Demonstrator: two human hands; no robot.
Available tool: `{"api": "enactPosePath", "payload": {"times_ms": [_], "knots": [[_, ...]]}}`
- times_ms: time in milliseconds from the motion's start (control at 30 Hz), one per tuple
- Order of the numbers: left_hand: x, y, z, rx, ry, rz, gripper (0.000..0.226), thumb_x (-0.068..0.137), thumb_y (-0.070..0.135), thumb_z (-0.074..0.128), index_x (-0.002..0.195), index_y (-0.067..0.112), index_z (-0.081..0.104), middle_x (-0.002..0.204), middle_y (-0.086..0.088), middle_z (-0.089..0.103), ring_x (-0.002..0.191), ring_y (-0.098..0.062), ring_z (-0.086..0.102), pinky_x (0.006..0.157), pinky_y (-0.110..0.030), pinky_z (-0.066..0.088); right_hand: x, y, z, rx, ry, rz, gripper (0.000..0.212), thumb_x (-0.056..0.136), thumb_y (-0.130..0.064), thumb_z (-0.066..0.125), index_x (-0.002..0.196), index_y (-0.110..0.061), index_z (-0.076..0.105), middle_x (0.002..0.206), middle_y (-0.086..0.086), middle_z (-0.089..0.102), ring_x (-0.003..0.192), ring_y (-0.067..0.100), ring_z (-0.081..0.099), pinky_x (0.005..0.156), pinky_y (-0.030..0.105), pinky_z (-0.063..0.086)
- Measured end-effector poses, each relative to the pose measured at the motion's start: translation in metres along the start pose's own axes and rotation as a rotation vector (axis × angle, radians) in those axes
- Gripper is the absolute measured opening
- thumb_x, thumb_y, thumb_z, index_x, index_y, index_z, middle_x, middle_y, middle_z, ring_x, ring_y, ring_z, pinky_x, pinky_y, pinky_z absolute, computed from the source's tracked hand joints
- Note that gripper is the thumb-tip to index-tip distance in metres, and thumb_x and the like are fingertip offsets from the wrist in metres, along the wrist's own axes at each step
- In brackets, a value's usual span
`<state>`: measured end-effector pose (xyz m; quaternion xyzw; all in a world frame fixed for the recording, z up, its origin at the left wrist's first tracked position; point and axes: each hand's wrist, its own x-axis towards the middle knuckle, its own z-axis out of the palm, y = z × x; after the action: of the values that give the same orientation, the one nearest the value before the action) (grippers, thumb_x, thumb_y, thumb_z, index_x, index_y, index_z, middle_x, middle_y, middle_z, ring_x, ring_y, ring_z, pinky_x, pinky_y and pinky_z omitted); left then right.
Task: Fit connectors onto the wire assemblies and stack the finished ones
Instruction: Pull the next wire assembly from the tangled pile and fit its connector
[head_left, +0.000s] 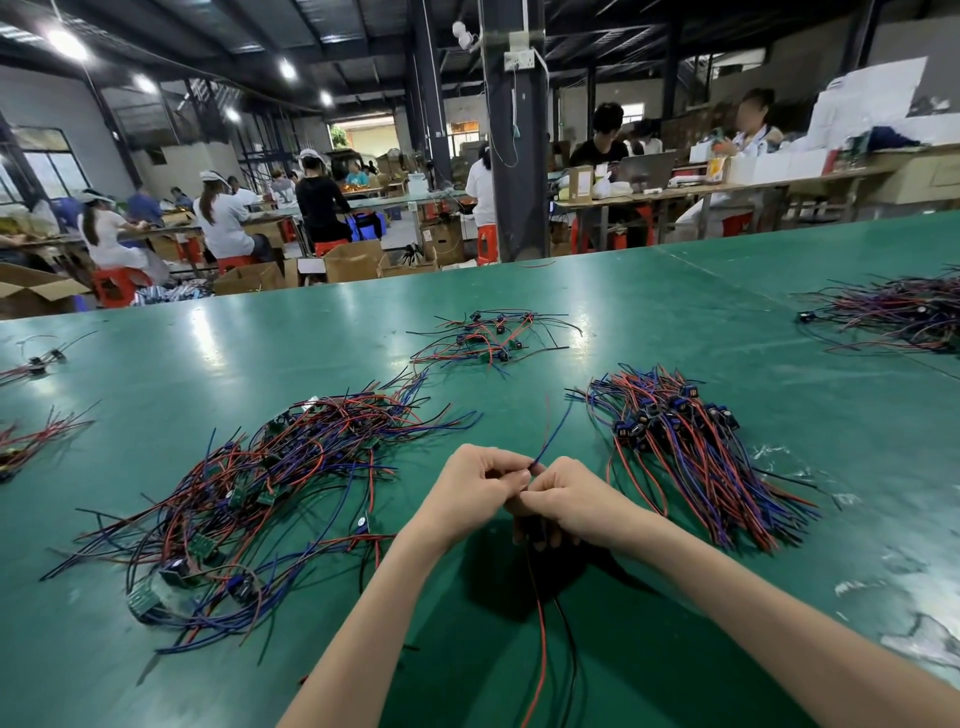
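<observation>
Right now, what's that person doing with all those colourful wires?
A person is working at a green table. The left hand and right hand both pinch one wire assembly. Its blue wire pokes up between the fingers, and its red wire and black wire trail down toward the person. A loose tangled pile lies to the left. A neater stack with blue connectors lies to the right.

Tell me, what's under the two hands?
The left hand and right hand pinch a wire assembly; its red and black wires hang below them, over the green table. Any connector is covered by the hands.
</observation>
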<state>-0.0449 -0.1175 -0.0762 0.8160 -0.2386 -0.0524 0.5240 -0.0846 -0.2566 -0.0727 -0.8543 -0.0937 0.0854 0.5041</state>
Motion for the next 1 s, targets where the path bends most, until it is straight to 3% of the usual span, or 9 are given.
{"api": "enactPosePath", "payload": {"times_ms": [200,367,567,733,867,1000], "knots": [[0.002,-0.002,0.0,-0.109,0.041,-0.062,0.014,0.09,0.003,0.06,0.094,-0.001,0.073,0.095,-0.021,0.071,0.079,-0.015,0.058,0.082,-0.038,0.05,0.001,0.001,0.0,0.001,0.012,0.004,0.034,0.088,-0.011,0.053,0.057,-0.013,0.066,0.04,-0.005,0.055,0.036,0.007,0.046,0.034,0.016,0.029],[0.004,-0.004,0.0,-0.171,0.122,-0.071,0.018,0.089,0.003,0.061,0.074,0.003,0.07,0.091,-0.007,0.072,0.059,0.01,0.056,0.061,-0.008,0.04,0.002,0.002,-0.001,0.042,0.006,0.004,0.034,0.088,-0.01,0.054,0.057,-0.012,0.067,0.039,-0.005,0.054,0.034,0.004,0.046,0.035,0.012,0.031],[0.006,-0.001,0.003,-0.354,0.295,-0.14,0.017,0.087,0.003,0.062,0.074,0.008,0.071,0.071,-0.002,0.068,0.049,-0.004,0.039,0.051,-0.012,0.036,0.007,0.004,-0.006,0.115,0.06,-0.008,0.033,0.086,-0.012,0.059,0.055,-0.011,0.068,0.046,0.002,0.052,0.038,0.01,0.045,0.038,0.013,0.03],[0.009,-0.004,-0.01,-0.433,0.467,-0.197,0.015,0.088,0.003,0.062,0.076,0.008,0.07,0.053,0.009,0.061,0.044,-0.004,0.034,0.053,-0.019,0.032,0.004,0.001,-0.005,0.15,-0.065,-0.05,0.037,0.089,-0.017,0.06,0.054,-0.015,0.07,0.044,-0.003,0.053,0.036,0.004,0.042,0.038,0.011,0.029],[0.01,-0.011,-0.024,-0.47,0.622,-0.213,0.009,0.088,0.002,0.061,0.087,0.001,0.07,0.045,0.012,0.055,0.04,0.0,0.032,0.048,-0.016,0.031,0.0,-0.001,-0.003,0.147,-0.165,-0.043,0.035,0.088,-0.023,0.061,0.056,-0.016,0.071,0.049,0.001,0.051,0.044,0.011,0.036,0.039,0.014,0.026],[0.011,-0.017,-0.032,-0.475,0.661,-0.227,0.011,0.09,0.004,0.06,0.088,0.005,0.071,0.041,0.013,0.051,0.042,-0.002,0.032,0.052,-0.017,0.033,-0.003,-0.003,-0.004,0.133,-0.221,-0.046,0.032,0.088,-0.024,0.062,0.058,-0.016,0.072,0.051,0.002,0.051,0.047,0.012,0.038,0.04,0.016,0.025]]}}
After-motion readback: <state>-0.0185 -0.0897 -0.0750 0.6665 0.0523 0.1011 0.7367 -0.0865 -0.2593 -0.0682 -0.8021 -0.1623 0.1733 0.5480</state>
